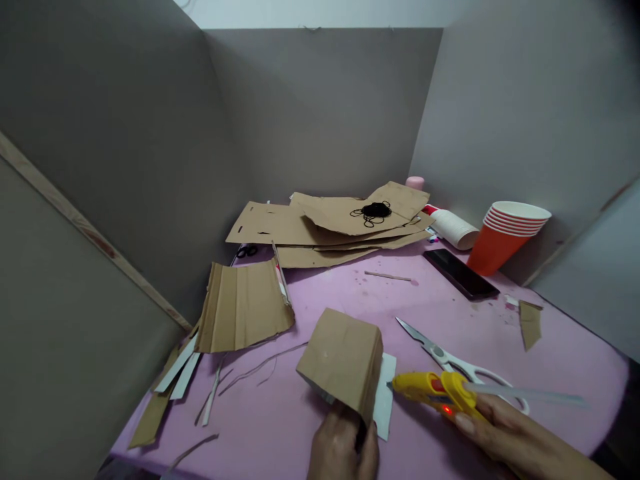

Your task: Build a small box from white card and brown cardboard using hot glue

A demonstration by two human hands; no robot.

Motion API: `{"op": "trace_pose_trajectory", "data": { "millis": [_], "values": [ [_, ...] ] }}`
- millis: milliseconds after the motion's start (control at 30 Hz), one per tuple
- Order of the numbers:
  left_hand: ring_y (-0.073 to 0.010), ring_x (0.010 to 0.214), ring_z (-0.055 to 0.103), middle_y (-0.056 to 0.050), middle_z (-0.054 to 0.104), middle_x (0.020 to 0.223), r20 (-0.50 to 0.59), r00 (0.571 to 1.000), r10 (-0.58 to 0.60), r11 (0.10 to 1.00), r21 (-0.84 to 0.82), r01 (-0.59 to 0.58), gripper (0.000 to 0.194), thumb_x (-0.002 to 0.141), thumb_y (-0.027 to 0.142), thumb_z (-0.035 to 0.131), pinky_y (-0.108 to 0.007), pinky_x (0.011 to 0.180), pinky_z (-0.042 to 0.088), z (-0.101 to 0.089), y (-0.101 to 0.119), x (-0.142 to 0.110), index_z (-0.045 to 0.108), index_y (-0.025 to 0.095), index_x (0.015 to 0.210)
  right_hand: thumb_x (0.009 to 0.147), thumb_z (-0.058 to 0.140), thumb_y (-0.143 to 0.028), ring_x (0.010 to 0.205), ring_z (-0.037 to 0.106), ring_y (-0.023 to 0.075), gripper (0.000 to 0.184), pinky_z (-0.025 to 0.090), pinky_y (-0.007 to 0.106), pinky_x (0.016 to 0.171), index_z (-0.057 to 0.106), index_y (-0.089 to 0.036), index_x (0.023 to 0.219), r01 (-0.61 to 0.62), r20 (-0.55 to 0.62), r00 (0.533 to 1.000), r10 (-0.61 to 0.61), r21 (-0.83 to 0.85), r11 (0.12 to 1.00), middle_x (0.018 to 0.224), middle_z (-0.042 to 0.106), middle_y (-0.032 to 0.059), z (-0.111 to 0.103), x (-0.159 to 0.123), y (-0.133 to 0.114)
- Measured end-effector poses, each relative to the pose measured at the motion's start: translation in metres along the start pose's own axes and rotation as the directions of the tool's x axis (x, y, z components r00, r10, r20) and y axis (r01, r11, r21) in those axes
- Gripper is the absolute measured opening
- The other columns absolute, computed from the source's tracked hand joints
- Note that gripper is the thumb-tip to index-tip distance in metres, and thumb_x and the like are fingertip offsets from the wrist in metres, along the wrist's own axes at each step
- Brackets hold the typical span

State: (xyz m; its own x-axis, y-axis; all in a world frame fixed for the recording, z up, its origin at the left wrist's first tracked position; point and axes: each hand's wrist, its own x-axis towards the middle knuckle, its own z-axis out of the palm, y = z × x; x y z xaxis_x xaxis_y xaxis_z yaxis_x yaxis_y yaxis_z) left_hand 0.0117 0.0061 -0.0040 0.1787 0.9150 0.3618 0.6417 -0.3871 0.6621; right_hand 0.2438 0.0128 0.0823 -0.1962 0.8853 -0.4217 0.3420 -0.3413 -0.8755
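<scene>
My left hand (pixel 340 443) grips a small brown cardboard box (pixel 340 357) from its near side, with some fingers hidden inside or under it. Against the box's right side lies a white strip (pixel 385 403); whether it is attached I cannot tell. In my right hand (pixel 505 427) is a yellow hot glue gun (pixel 435 390), its red light lit and a clear glue stick (pixel 530 395) poking out of the back. The gun's nozzle points left, close to the white strip. Behind the gun rest white-handled scissors (pixel 447 360), partly covered by it.
Cardboard sheets (pixel 280 223) with black string (pixel 376 211) on top are stacked at the back. Orange paper cups (pixel 500 243) and a black phone (pixel 461 273) stand and lie at right. A bent cardboard piece (pixel 245 307) and scraps occupy the left. Grey partitions enclose the pink table (pixel 280 413).
</scene>
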Motion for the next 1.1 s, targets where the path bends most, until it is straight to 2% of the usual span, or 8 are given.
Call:
{"op": "trace_pose_trajectory", "data": {
  "millis": [100,267,367,467,567,667,800,1100],
  "values": [
    [-0.0231,0.082,0.068,-0.01,0.07,0.082,-0.01,1.0,0.022,1.0,0.008,-0.022,0.019,0.081,0.013,0.047,-0.03,0.071,0.056,0.001,-0.001,0.0,0.062,0.019,0.09,0.074,0.06,-0.061,0.101,0.062,0.0271,0.052,0.049,0.032,0.093,0.068,-0.029,0.115,0.076,-0.015,0.997,-0.076,0.036,0.996,0.104,0.071,0.0045,0.002,-0.002,-0.011],
    [-0.0237,0.086,0.068,-0.01,0.07,0.08,0.004,1.0,0.031,1.0,0.006,-0.031,0.021,0.082,0.011,0.046,-0.032,0.074,0.056,0.0,-0.001,0.0,0.062,0.018,0.092,0.075,0.058,-0.06,0.109,0.059,0.0302,0.054,0.044,0.037,0.102,0.065,-0.029,0.118,0.084,-0.019,0.996,-0.083,0.036,0.996,0.117,0.069,0.0041,0.004,-0.003,-0.016],
    [-0.0229,0.083,0.068,-0.009,0.069,0.075,0.002,1.0,0.028,1.0,0.011,-0.028,0.019,0.081,0.011,0.046,-0.03,0.072,0.055,-0.001,0.0,0.0,0.062,0.018,0.089,0.076,0.057,-0.06,0.108,0.059,0.0313,0.053,0.045,0.039,0.099,0.067,-0.027,0.116,0.095,-0.038,0.995,-0.095,0.005,0.995,0.115,0.069,0.0059,0.002,-0.001,-0.012],
    [-0.0225,0.08,0.068,-0.008,0.067,0.07,-0.015,0.999,0.035,0.999,0.038,-0.034,0.017,0.081,0.011,0.047,-0.028,0.07,0.055,-0.001,-0.001,0.0,0.062,0.018,0.084,0.077,0.056,-0.06,0.096,0.061,0.0288,0.052,0.048,0.039,0.094,0.067,-0.026,0.114,0.108,-0.051,0.993,-0.109,-0.018,0.994,0.1,0.071,0.0063,0.0,0.002,-0.006],
    [-0.0216,0.074,0.068,-0.009,0.069,0.077,-0.019,0.999,0.035,0.997,0.075,-0.034,0.018,0.081,0.012,0.047,-0.027,0.066,0.054,0.0,-0.002,-0.001,0.063,0.018,0.087,0.077,0.055,-0.062,0.072,0.059,0.022,0.052,0.052,0.031,0.07,0.067,-0.026,0.113,0.075,-0.065,0.995,-0.076,-0.02,0.997,0.085,0.068,0.0047,-0.003,0.005,0.001],
    [-0.0217,0.074,0.068,-0.01,0.068,0.077,0.001,1.0,0.024,0.997,0.074,-0.024,0.017,0.082,0.014,0.046,-0.028,0.067,0.054,0.0,-0.004,-0.002,0.063,0.018,0.086,0.077,0.057,-0.062,0.061,0.052,0.0171,0.052,0.044,0.025,0.052,0.067,-0.025,0.112,0.03,-0.095,0.995,-0.028,0.012,0.999,0.074,0.063,0.0022,-0.004,0.007,0.007],
    [-0.0226,0.078,0.067,-0.01,0.067,0.074,-0.011,0.999,0.042,0.997,0.073,-0.041,0.019,0.083,0.014,0.044,-0.029,0.07,0.055,0.001,-0.005,-0.002,0.062,0.017,0.088,0.075,0.059,-0.062,0.055,0.045,0.0137,0.054,0.038,0.022,0.048,0.066,-0.025,0.113,0.006,-0.125,0.992,0.003,0.072,0.997,0.066,0.056,-0.0013,-0.003,0.008,0.007],
    [-0.0207,0.067,0.066,-0.009,0.068,0.071,0.017,0.997,0.075,0.991,0.111,-0.076,0.02,0.087,0.021,0.043,-0.029,0.065,0.055,0.002,-0.012,-0.003,0.063,0.018,0.088,0.078,0.054,-0.062,0.055,0.049,0.0161,0.054,0.041,0.026,0.051,0.065,-0.026,0.116,0.098,-0.077,0.992,-0.099,-0.007,0.995,0.068,0.06,0.0005,-0.007,0.013,0.002]
  ]
}}
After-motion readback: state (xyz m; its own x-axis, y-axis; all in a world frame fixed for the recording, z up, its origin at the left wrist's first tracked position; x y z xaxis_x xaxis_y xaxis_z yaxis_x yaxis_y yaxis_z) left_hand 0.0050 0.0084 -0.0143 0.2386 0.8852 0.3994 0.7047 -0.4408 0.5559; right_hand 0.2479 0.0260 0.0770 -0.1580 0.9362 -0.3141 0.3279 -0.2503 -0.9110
